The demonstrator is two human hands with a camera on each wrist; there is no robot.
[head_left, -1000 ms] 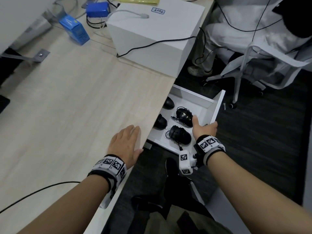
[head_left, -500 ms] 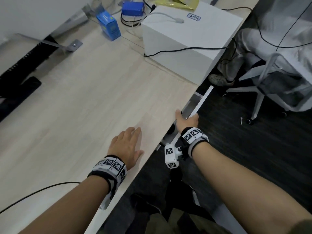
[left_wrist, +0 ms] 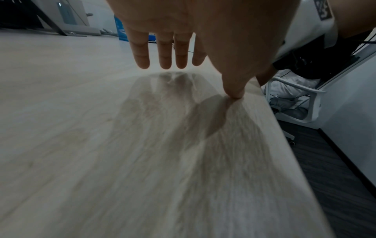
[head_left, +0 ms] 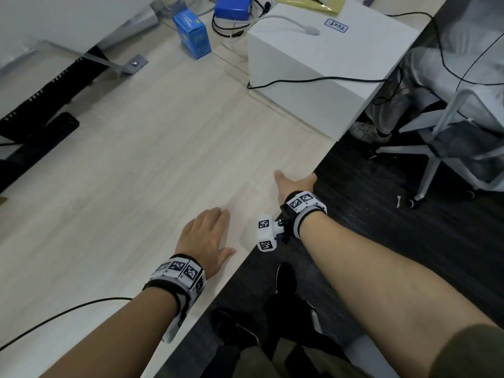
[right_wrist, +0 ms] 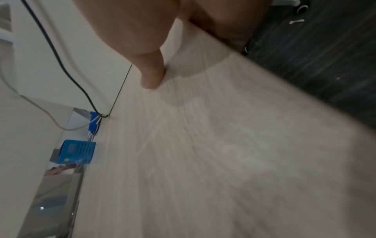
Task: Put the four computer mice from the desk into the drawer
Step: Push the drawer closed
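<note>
The pale wood counter [head_left: 131, 165] fills most of the head view, its front edge running diagonally down past both wrists, with dark floor [head_left: 409, 241] beyond it. On the far right end of the counter stands a big white box [head_left: 321, 66] with a small blue-bordered label on top; a black cable [head_left: 313, 80] crosses its front face and a white cable [head_left: 289, 23] lies on its lid. A white office chair [head_left: 447, 137] stands on the floor to the right, with someone's grey trouser leg and shoe beside it. Behind the white box are a blue carton [head_left: 192, 36], standing upright, and a darker blue box [head_left: 231, 8] among looped wires. The left hand [head_left: 203, 238] lies palm down on the counter near the front edge, fingers straight and together, thumb tip touching the wood, holding nothing. The right hand [head_left: 296, 184] sits at the counter's front edge farther along, thumb stretched flat on top; its fingers drop over the edge out of sight, so I cannot tell how they are set. No drawer front and no mice can be seen in any view; the space under the counter edge is hidden.
</note>
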